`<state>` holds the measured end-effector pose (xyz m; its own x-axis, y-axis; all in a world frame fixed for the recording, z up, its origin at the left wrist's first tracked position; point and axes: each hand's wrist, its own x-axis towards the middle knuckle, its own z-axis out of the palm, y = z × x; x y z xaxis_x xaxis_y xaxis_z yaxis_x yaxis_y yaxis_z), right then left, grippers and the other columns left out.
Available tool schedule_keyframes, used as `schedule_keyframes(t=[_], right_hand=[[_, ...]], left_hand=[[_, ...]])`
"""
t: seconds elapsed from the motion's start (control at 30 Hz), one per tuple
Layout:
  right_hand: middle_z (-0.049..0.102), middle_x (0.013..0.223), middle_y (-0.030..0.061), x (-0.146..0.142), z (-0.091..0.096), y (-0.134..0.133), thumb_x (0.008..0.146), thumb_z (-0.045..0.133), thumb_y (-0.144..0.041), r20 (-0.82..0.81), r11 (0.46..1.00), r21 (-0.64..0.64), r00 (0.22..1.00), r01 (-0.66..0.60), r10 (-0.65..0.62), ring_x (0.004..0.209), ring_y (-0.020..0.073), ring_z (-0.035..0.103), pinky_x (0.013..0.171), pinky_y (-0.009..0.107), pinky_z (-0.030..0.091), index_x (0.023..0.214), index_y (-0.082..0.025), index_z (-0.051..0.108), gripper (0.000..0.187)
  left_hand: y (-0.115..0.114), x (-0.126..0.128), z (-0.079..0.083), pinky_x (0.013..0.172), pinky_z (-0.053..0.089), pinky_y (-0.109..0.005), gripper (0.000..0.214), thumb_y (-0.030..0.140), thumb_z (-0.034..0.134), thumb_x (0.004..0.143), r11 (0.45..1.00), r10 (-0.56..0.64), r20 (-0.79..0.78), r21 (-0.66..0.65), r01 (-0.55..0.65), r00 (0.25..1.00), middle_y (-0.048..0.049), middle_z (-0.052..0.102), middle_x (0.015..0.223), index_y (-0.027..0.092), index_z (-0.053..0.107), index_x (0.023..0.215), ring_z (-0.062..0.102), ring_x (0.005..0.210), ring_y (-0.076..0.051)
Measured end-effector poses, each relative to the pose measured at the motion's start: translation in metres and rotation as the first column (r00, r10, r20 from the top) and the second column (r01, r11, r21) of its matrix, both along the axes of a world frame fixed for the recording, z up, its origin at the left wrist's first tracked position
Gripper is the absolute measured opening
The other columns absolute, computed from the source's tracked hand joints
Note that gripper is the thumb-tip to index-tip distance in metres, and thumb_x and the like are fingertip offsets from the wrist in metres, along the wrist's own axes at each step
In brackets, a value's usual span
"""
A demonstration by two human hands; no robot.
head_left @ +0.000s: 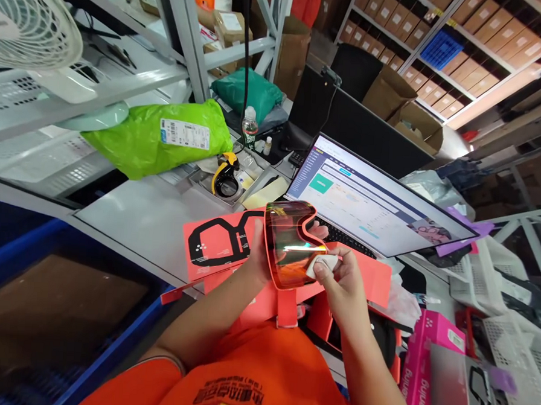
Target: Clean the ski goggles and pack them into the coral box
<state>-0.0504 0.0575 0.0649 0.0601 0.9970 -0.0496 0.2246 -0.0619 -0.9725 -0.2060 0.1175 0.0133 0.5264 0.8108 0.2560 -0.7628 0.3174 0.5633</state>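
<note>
An orange mirrored goggle lens (290,246) is held up in front of my chest. My left hand (259,256) grips it from the left, its palm behind the lens and its fingertips showing past the nose notch. With my right hand (345,279) I pinch a small white cloth (324,264) against the lens's right end. Beneath my hands lies an opened coral-red box (366,274), its left flap (214,242) printed with a black goggle outline. Black contents in the box's lower part are partly covered by my right arm.
A monitor (379,199) stands behind the lens, with a keyboard (341,236) under it. A tape dispenser (226,179), a bottle (249,129) and a lime-green parcel (165,136) are at the back left. Pink boxes (435,356) and white baskets (479,274) sit at right.
</note>
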Motion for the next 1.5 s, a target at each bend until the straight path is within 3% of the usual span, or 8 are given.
schedule_keyframes(t=[0.17, 0.43, 0.53, 0.7, 0.87, 1.07, 1.33, 1.5], right_hand=[[0.079, 0.096, 0.0076, -0.004, -0.013, -0.002, 0.089, 0.073, -0.034, 0.317, 0.885, 0.440, 0.896, 0.150, -0.309, 0.099, 0.0290, 0.077, 0.091, 0.047, 0.062, 0.094, -0.023, 0.070, 0.012], [0.079, 0.091, 0.0046, -0.004, -0.014, -0.005, 0.090, 0.074, -0.020, -0.013, 0.632, 0.605, 0.799, 0.485, -0.601, 0.081, 0.0226, 0.079, 0.072, 0.037, 0.068, 0.103, -0.023, 0.062, 0.018], [0.080, 0.098, 0.0052, -0.003, -0.015, -0.004, 0.090, 0.071, -0.012, 0.290, 0.647, 0.749, 0.806, 0.144, -0.516, 0.101, 0.0283, 0.077, 0.098, 0.052, 0.062, 0.107, -0.025, 0.065, 0.022], [0.075, 0.123, 0.0098, -0.015, -0.030, 0.001, 0.093, 0.060, -0.003, 0.722, 0.665, 0.648, 0.578, -0.371, -0.381, 0.120, 0.0268, 0.069, 0.109, 0.043, 0.057, 0.132, -0.021, 0.061, 0.042], [0.076, 0.120, 0.0100, -0.020, -0.031, 0.031, 0.097, 0.053, -0.004, 0.710, 0.625, 0.668, 0.599, -0.405, -0.371, 0.119, 0.0244, 0.070, 0.116, 0.045, 0.050, 0.127, -0.020, 0.063, 0.036], [0.075, 0.123, 0.0086, -0.025, -0.017, 0.058, 0.102, 0.048, -0.009, 0.749, 0.709, 0.567, 0.621, -0.419, -0.232, 0.119, 0.0240, 0.070, 0.124, 0.056, 0.036, 0.121, -0.021, 0.066, 0.028], [0.074, 0.126, 0.0065, -0.024, -0.034, 0.014, 0.098, 0.051, -0.005, 0.751, 0.697, 0.593, 0.589, -0.403, -0.298, 0.121, 0.0265, 0.068, 0.119, 0.054, 0.046, 0.137, -0.025, 0.057, 0.044], [0.076, 0.120, 0.0100, -0.044, -0.037, -0.007, 0.100, 0.043, -0.003, 0.830, 0.586, 0.517, 0.531, -0.623, -0.168, 0.122, 0.0213, 0.067, 0.127, 0.046, 0.033, 0.141, -0.016, 0.054, 0.044]], left_hand=[[0.005, 0.003, -0.006, 0.096, 0.050, -0.063, 0.113, 0.102, 0.017, 0.069, 0.991, 0.019, 0.038, -0.135, -0.013, 0.999, -0.0202, 0.064, 0.136, 0.020, 0.057, 0.135, 0.061, 0.124, -0.044], [0.012, -0.002, -0.014, 0.107, 0.046, -0.057, 0.115, 0.102, 0.013, 0.070, 0.965, 0.106, 0.002, -0.241, -0.103, 0.994, -0.0150, 0.061, 0.142, 0.021, 0.056, 0.138, 0.051, 0.139, -0.038], [0.014, -0.002, -0.010, 0.108, 0.044, -0.060, 0.109, 0.100, 0.021, 0.073, 0.948, 0.106, 0.067, -0.309, -0.081, 0.992, -0.0159, 0.066, 0.134, 0.020, 0.060, 0.135, 0.054, 0.135, -0.040], [0.018, -0.003, -0.010, 0.107, 0.046, -0.059, 0.104, 0.096, 0.022, 0.078, 0.943, 0.136, 0.047, -0.313, -0.115, 0.990, -0.0178, 0.071, 0.124, 0.015, 0.064, 0.128, 0.057, 0.132, -0.040], [0.020, -0.002, -0.012, 0.106, 0.049, -0.055, 0.094, 0.090, 0.025, 0.084, 0.936, 0.181, -0.025, -0.302, -0.180, 0.983, -0.0145, 0.073, 0.123, 0.017, 0.065, 0.127, 0.058, 0.131, -0.038], [0.023, -0.005, -0.008, 0.107, 0.048, -0.057, 0.089, 0.087, 0.035, 0.084, 0.902, 0.195, -0.001, -0.393, -0.180, 0.981, -0.0157, 0.072, 0.125, 0.015, 0.063, 0.129, 0.059, 0.130, -0.039], [0.024, -0.003, -0.025, 0.105, 0.049, -0.057, 0.089, 0.088, 0.037, 0.082, 0.888, 0.135, 0.116, -0.455, -0.068, 0.984, -0.0159, 0.072, 0.125, 0.015, 0.065, 0.124, 0.061, 0.127, -0.041], [0.029, -0.009, -0.014, 0.103, 0.049, -0.056, 0.095, 0.089, 0.020, 0.084, 0.900, 0.169, 0.013, -0.409, -0.149, 0.986, -0.0149, 0.073, 0.121, 0.014, 0.066, 0.120, 0.061, 0.126, -0.040]])
